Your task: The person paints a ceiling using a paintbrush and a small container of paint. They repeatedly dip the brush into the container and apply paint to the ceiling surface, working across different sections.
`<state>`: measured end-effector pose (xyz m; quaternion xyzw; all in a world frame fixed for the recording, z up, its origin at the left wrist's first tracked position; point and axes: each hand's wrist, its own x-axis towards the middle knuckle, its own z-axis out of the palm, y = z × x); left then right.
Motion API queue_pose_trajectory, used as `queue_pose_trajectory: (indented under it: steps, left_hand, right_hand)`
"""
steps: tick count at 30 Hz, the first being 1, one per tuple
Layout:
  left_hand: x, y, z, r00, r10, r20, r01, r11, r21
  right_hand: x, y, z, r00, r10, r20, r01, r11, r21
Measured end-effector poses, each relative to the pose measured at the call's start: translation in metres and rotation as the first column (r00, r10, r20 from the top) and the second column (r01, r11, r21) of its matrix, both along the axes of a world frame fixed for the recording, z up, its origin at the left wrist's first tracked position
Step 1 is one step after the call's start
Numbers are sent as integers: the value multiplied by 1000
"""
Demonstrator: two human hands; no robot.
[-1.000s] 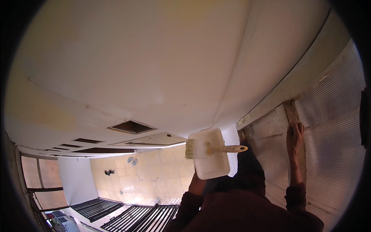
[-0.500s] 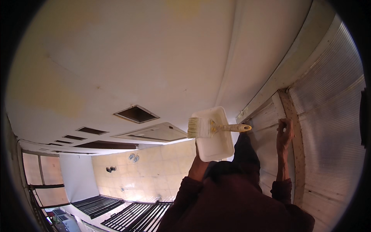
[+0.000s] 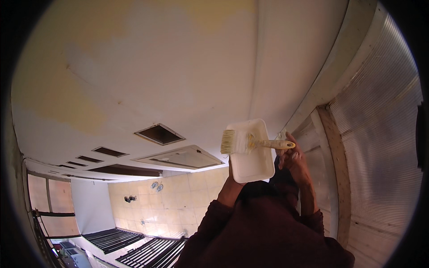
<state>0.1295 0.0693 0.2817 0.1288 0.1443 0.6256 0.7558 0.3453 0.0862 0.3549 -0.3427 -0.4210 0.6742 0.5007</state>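
A white rectangular paint tray (image 3: 253, 169) with rounded corners is held up in front of my body. My left hand (image 3: 231, 187) grips it at its lower left side, most of the fingers hidden behind it. Across the tray rests a wide paintbrush (image 3: 243, 142), its pale bristles jutting past the left rim and its paint-stained handle pointing right. My right hand (image 3: 294, 161) is beside the handle's end, fingers apart and partly bent; I see no firm hold on the brush.
A pale wall (image 3: 178, 80) with yellowish patches spreads above and to the left, with a dark framed opening (image 3: 160, 134). Corrugated translucent panels (image 3: 380, 125) and a wooden post (image 3: 336, 169) stand at the right. Below are a tiled floor (image 3: 174, 201) with slippers and black railings (image 3: 152, 252).
My right hand has moved left from beside the wooden post to the brush handle, its curled fingers loosening. The tray and brush have shifted slightly right and up in the picture.
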Motion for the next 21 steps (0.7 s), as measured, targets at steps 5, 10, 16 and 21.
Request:
queue_pose_trajectory:
  steps: [5, 10, 16, 21]
  left_hand:
    - [12, 1, 25, 998, -29, 58, 33, 997, -64]
    - [12, -5, 14, 997, -42, 58, 46, 997, -63]
    - [11, -4, 9, 941, -93, 324, 90, 996, 22]
    - [11, -2, 24, 950, -77, 303, 73, 997, 25]
  right_hand:
    - [-13, 14, 22, 997, 73, 3, -73, 997, -35]
    - [-17, 18, 28, 996, -9, 89, 4, 999, 48]
    - [-19, 21, 89, 913, -368, 176, 296, 894, 337]
    - [-14, 38, 117, 827, -219, 518, 8, 925, 379]
